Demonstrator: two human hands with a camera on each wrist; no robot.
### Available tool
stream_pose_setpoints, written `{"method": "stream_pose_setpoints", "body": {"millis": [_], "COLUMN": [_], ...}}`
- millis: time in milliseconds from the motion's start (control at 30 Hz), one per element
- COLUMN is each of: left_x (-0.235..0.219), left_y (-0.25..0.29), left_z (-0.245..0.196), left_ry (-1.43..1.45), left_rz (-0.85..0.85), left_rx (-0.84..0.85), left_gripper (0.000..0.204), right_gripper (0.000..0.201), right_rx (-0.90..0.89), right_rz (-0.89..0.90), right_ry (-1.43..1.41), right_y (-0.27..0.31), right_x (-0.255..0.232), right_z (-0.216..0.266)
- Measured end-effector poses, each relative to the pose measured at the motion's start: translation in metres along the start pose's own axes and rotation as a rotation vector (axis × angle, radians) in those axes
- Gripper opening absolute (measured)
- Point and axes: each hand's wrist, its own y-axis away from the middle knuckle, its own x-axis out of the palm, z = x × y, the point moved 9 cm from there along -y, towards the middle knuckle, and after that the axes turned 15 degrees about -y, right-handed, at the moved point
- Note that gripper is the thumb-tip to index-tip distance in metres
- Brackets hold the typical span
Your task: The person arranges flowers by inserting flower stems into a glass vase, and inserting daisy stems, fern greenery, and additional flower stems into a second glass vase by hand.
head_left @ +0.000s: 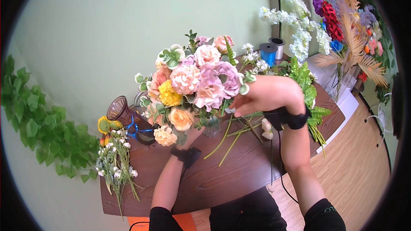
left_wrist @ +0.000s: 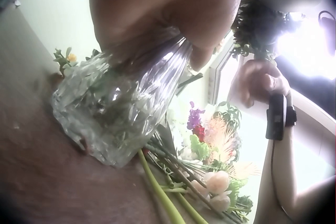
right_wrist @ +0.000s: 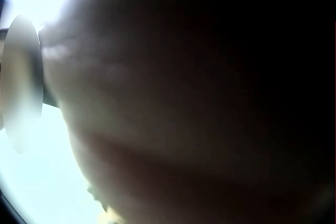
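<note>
A bouquet (head_left: 185, 78) of pink, lilac, peach and yellow artificial flowers with green leaves stands upright over the table. Under the blooms my left hand (head_left: 192, 138) is mostly hidden in the head view. The left wrist view shows that left hand (left_wrist: 168, 3) gripping the bouquet's stem end, gathered in crinkled clear plastic wrap (left_wrist: 118, 103) that flares out below. My right hand (head_left: 265, 96) is bent at the bouquet's right edge, its fingertips among the outer leaves; I cannot tell whether they pinch anything. Skin fills most of the right wrist view.
On the dark wooden table (head_left: 214, 184), a purple glass vase (head_left: 117, 109) with blue ribbon leans at left, beside white flower sprigs (head_left: 115, 162). Loose green stems (head_left: 229, 145) lie under the bouquet. Ribbon spools (head_left: 268, 53), ferns (head_left: 302, 81) and tall flowers (head_left: 332, 21) are to the right.
</note>
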Motion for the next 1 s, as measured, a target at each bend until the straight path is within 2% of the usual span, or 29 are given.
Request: {"method": "stream_pose_setpoints", "body": {"millis": [67, 133, 167, 233, 267, 300, 333, 367, 400, 433, 500, 533, 567, 633, 667, 733, 767, 833, 900, 1000], "left_x": [-0.006, -0.008, -0.012, -0.017, -0.015, -0.013, -0.015, -0.018, -0.022, -0.021, -0.03, -0.033, -0.029, -0.037, -0.035, -0.039, -0.036, -0.036, -0.035, -0.033], "left_y": [0.007, 0.006, 0.001, 0.0, -0.002, -0.007, -0.013, -0.018, -0.011, -0.01, -0.009, -0.012, -0.013, -0.013, -0.016, -0.014, -0.018, -0.029, -0.03, -0.039], "left_z": [-0.003, -0.011, -0.016, -0.025, -0.033, -0.014, 0.018, 0.029, 0.002, -0.006, -0.005, -0.004, -0.004, 0.005, -0.003, -0.011, -0.007, -0.005, -0.015, -0.009], "left_ry": [-0.01, -0.024, -0.033, -0.055, -0.068, -0.076, -0.076, -0.075, 0.051, 0.039, 0.069, 0.03, 0.017, -0.053, -0.064, -0.182, -0.189, -0.11, -0.129, -0.117], "left_rz": [0.005, 0.017, 0.026, 0.05, 0.063, 0.073, 0.018, -0.037, 0.037, 0.053, -0.011, -0.048, -0.033, -0.135, -0.13, -0.205, -0.208, -0.317, -0.336, -0.334], "left_rx": [-0.02, -0.035, -0.039, -0.04, -0.04, -0.032, 0.045, 0.123, -0.047, -0.04, -0.117, -0.069, -0.057, -0.135, -0.128, -0.237, -0.24, -0.118, -0.136, -0.164], "left_gripper": [0.023, 0.023, 0.023, 0.023, 0.023, 0.023, 0.021, 0.02, 0.019, 0.019, 0.019, 0.022, 0.022, 0.029, 0.029, 0.032, 0.032, 0.035, 0.039, 0.039], "right_gripper": [0.024, 0.019, 0.019, 0.017, 0.019, 0.019, 0.018, 0.018, 0.017, 0.017, 0.016, 0.017, 0.017, 0.018, 0.018, 0.018, 0.018, 0.019, 0.018, 0.018], "right_rx": [-0.067, -0.115, -0.114, -0.147, -0.222, -0.219, -0.216, -0.213, -0.187, -0.183, -0.348, -0.37, -0.34, -0.313, -0.316, -0.397, -0.403, -0.392, -0.422, -0.443], "right_rz": [-0.004, -0.193, -0.2, -0.395, -0.473, -0.488, -0.537, -0.587, -0.599, -0.617, -0.627, -0.636, -0.632, -0.657, -0.669, -0.658, -0.658, -0.66, -0.663, -0.663], "right_ry": [-0.042, 0.207, 0.203, 0.056, 0.024, 0.019, 0.017, 0.015, -0.039, -0.049, 0.025, 0.021, 0.048, 0.013, 0.007, 0.007, 0.001, -0.011, 0.014, 0.028], "right_y": [0.015, 0.034, 0.04, 0.057, 0.063, 0.066, 0.069, 0.073, 0.075, 0.076, 0.08, 0.08, 0.081, 0.086, 0.087, 0.087, 0.089, 0.091, 0.093, 0.096], "right_x": [-0.009, -0.031, -0.034, -0.056, -0.064, -0.068, -0.075, -0.081, -0.082, -0.085, -0.086, -0.086, -0.086, -0.085, -0.087, -0.087, -0.087, -0.09, -0.09, -0.091], "right_z": [0.012, 0.025, 0.024, 0.022, 0.024, 0.021, 0.018, 0.015, 0.015, 0.013, 0.02, 0.019, 0.021, 0.02, 0.018, 0.017, 0.016, 0.013, 0.012, 0.01]}}
